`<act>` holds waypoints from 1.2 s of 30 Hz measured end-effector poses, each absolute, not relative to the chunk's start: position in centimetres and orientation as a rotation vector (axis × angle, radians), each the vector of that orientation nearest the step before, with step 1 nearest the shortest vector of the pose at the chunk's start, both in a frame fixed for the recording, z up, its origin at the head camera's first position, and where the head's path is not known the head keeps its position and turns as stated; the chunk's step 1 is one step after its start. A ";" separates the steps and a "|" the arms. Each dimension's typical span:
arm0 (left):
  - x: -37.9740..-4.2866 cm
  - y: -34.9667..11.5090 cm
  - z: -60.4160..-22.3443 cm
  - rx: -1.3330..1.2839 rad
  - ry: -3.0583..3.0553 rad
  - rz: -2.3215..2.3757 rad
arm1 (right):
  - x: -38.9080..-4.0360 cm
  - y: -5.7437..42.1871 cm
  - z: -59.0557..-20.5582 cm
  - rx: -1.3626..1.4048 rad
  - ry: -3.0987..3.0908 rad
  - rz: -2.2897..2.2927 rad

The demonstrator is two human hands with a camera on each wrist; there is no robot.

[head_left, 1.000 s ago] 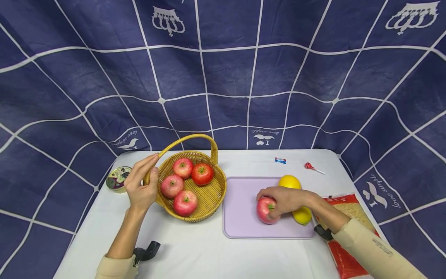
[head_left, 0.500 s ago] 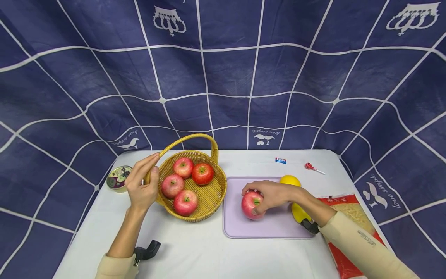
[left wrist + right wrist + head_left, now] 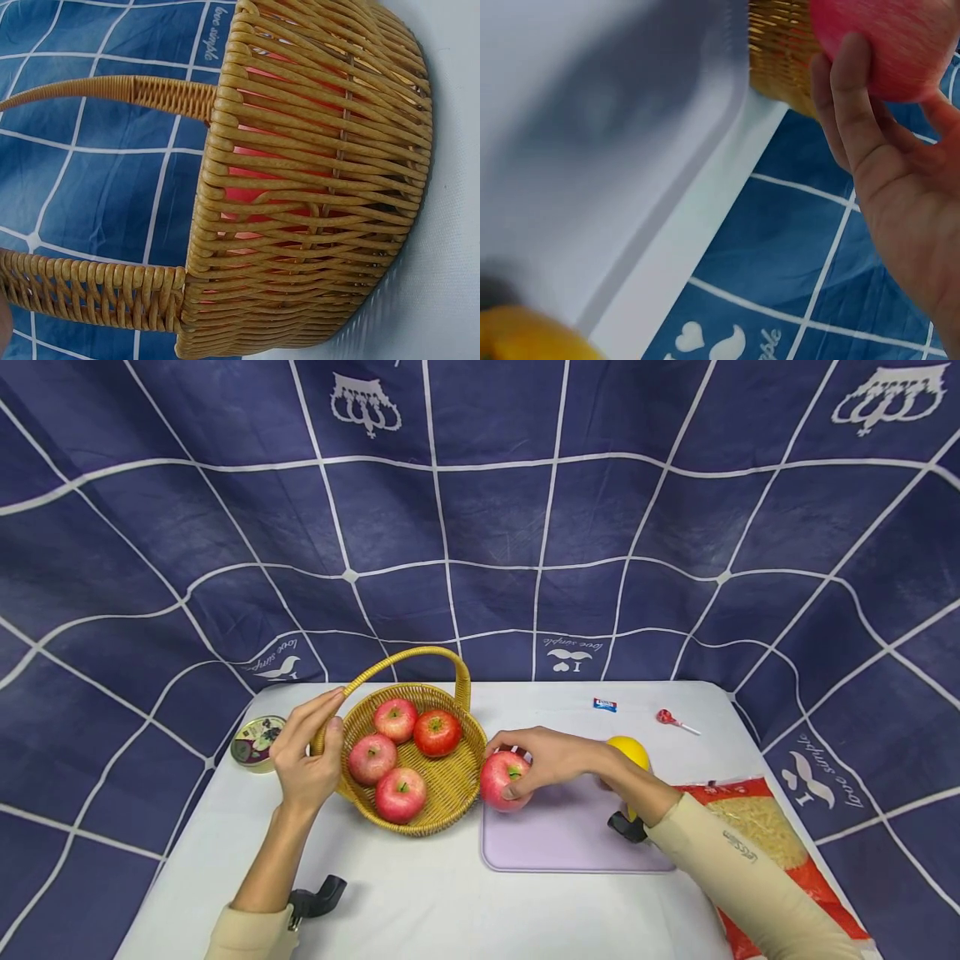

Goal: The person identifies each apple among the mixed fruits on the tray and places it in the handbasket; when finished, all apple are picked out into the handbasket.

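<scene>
My right hand grips a pink-red apple, fingers over its far side and thumb on the near side. In the right wrist view the held apple is lifted above the purple tray, close by the basket's right rim. At the left, my left hand holds the handle of the yellow wicker basket. Inside the basket lie several red apples. The left wrist view shows the basket's woven side, red showing through its gaps, with only a sliver of the hand visible.
A yellow fruit sits on the tray's right side, partly behind my right arm. Left of the basket stands a round can. A small candy and a lollipop lie at the back right, a red bag at the right.
My right hand has carried the apple leftward from the tray's right half to beside the basket's rim. The left hand and basket have stayed put.
</scene>
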State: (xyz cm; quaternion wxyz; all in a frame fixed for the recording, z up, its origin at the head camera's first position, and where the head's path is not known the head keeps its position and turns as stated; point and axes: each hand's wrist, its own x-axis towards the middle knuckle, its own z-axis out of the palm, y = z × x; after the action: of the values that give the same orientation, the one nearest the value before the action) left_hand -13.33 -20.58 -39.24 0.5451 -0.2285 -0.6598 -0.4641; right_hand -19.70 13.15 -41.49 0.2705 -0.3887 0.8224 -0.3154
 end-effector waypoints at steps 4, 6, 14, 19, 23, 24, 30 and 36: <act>-13.3 -20.5 -39.1 -0.542 -1.561 -1.105 | -20.2 11.9 -41.1 -1.078 2.226 -0.873; -13.3 -20.5 -39.1 -0.542 -1.559 -1.105 | -20.3 11.2 -41.0 -1.096 2.232 -0.886; -13.3 -20.6 -39.1 -0.543 -1.556 -1.106 | -20.7 8.6 -40.7 -1.174 2.252 -0.884; -13.3 -20.7 -39.2 -0.540 -1.559 -1.103 | -21.1 7.1 -40.9 -1.216 2.296 -0.821; -13.4 -20.7 -39.3 -0.543 -1.559 -1.102 | -21.3 6.0 -41.3 -1.265 2.315 -0.750; -13.4 -20.7 -39.3 -0.544 -1.559 -1.103 | -21.4 5.7 -41.4 -1.279 2.320 -0.728; -13.5 -20.7 -39.5 -0.549 -1.559 -1.099 | -21.6 4.9 -41.8 -1.315 2.325 -0.638; -13.5 -20.7 -39.4 -0.549 -1.558 -1.096 | -21.8 4.2 -42.2 -1.299 2.309 -0.599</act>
State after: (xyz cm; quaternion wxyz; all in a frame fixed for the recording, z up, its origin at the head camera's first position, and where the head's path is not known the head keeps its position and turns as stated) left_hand -13.48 -20.69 -39.44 0.5479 -0.2316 -0.6575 -0.4624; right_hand -21.82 4.20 -42.19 0.2112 -0.4675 0.8308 -0.2157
